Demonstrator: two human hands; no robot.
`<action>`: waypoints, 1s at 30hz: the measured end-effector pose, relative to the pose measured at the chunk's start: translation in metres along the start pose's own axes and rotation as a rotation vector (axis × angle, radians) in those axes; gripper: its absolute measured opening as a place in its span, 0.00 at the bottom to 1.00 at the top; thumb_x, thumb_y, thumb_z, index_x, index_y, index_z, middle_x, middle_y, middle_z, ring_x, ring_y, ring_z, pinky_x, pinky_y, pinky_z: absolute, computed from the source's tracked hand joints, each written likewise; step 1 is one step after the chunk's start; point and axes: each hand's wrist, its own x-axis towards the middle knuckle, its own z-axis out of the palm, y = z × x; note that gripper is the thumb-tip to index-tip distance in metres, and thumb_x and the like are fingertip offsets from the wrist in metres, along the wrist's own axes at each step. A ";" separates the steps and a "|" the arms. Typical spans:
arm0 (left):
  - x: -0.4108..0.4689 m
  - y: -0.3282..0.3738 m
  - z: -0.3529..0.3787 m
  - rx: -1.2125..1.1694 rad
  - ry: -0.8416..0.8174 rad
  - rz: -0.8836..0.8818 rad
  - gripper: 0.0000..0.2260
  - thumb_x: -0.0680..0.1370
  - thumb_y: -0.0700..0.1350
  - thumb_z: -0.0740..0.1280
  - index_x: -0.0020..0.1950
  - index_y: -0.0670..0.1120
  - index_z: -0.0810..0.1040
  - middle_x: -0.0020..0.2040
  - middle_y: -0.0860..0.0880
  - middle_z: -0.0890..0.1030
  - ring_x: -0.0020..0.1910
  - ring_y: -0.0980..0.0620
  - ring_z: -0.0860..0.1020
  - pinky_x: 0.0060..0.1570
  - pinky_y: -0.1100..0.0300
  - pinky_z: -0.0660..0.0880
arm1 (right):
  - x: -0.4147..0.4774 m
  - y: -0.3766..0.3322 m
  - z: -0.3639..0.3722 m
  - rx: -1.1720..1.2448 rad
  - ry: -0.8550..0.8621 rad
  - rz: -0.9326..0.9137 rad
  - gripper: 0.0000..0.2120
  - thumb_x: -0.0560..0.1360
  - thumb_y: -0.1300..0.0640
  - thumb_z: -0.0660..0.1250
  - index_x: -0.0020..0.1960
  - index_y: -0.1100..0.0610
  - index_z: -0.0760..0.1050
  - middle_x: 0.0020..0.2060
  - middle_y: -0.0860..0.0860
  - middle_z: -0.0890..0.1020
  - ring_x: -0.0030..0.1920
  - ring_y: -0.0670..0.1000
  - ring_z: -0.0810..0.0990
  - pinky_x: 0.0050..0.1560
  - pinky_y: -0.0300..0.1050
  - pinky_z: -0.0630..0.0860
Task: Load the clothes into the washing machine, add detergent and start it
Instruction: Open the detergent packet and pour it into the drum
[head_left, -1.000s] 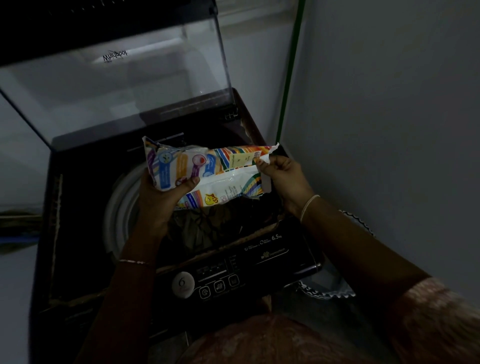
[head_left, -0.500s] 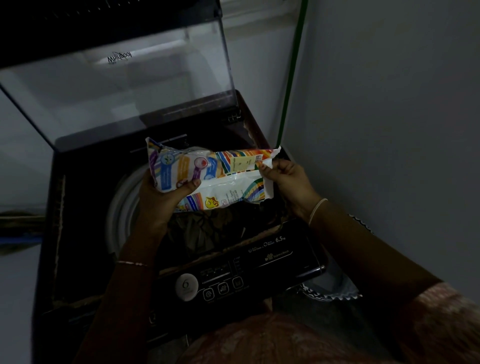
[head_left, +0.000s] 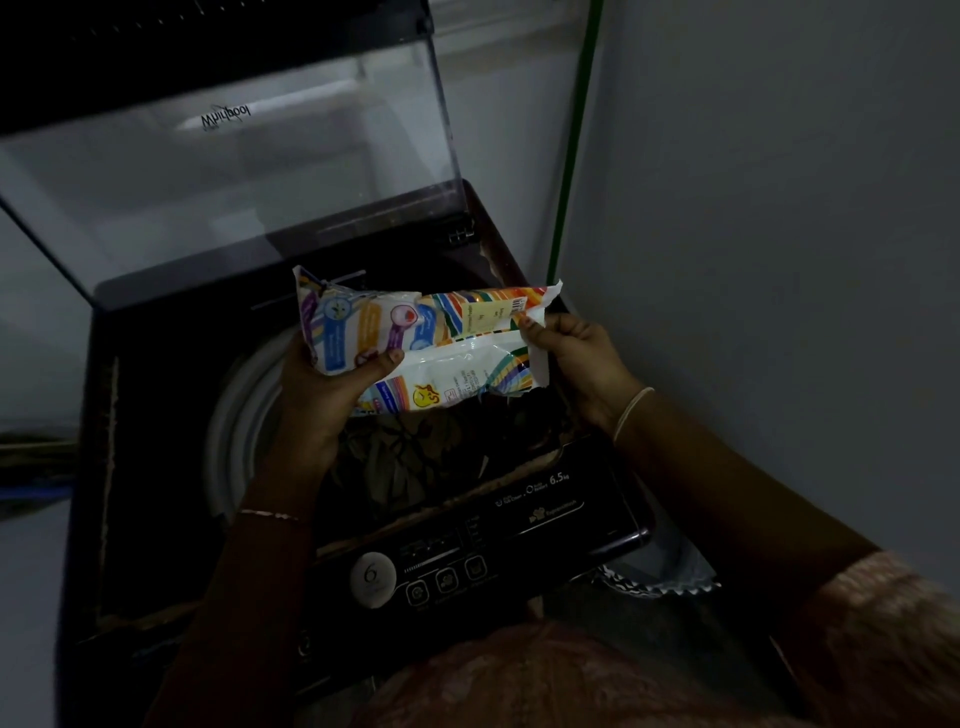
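Note:
A colourful detergent packet (head_left: 441, 338) lies sideways over the open drum of a dark top-loading washing machine (head_left: 156, 467). My left hand (head_left: 327, 395) grips the packet's left part from below, thumb on its front. My right hand (head_left: 576, 358) pinches the torn right end of the packet. Dark patterned clothes (head_left: 415, 452) lie in the drum under the packet. The glass lid (head_left: 223, 171) stands raised at the back. The control panel (head_left: 467, 551) with a round dial and several buttons runs along the front edge.
A grey wall (head_left: 779, 260) closes in on the right, with a green pipe (head_left: 571, 156) in the corner. A pale object with a patterned rim (head_left: 670, 577) sits on the floor right of the machine. The room is dim.
The packet and both hands have hardly moved; my right hand has shifted slightly on the torn end.

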 end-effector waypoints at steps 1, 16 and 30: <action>0.001 0.001 0.001 -0.002 -0.003 0.007 0.24 0.66 0.39 0.78 0.61 0.46 0.78 0.55 0.47 0.84 0.52 0.49 0.83 0.50 0.48 0.80 | 0.000 -0.001 -0.001 0.007 -0.008 0.009 0.05 0.75 0.61 0.67 0.45 0.64 0.79 0.49 0.61 0.83 0.42 0.56 0.84 0.47 0.55 0.82; 0.004 0.008 -0.007 -0.056 -0.019 0.054 0.24 0.63 0.42 0.80 0.57 0.49 0.79 0.55 0.46 0.83 0.53 0.46 0.83 0.51 0.46 0.80 | -0.006 -0.017 0.008 -0.038 -0.087 -0.019 0.08 0.76 0.62 0.66 0.52 0.65 0.79 0.55 0.64 0.81 0.51 0.60 0.82 0.54 0.57 0.80; 0.005 0.007 -0.011 -0.077 -0.047 0.045 0.32 0.60 0.46 0.81 0.62 0.43 0.76 0.57 0.43 0.82 0.55 0.43 0.82 0.52 0.39 0.78 | -0.005 -0.016 0.004 -0.121 -0.082 -0.051 0.07 0.76 0.62 0.66 0.51 0.65 0.78 0.56 0.65 0.80 0.54 0.63 0.81 0.53 0.56 0.80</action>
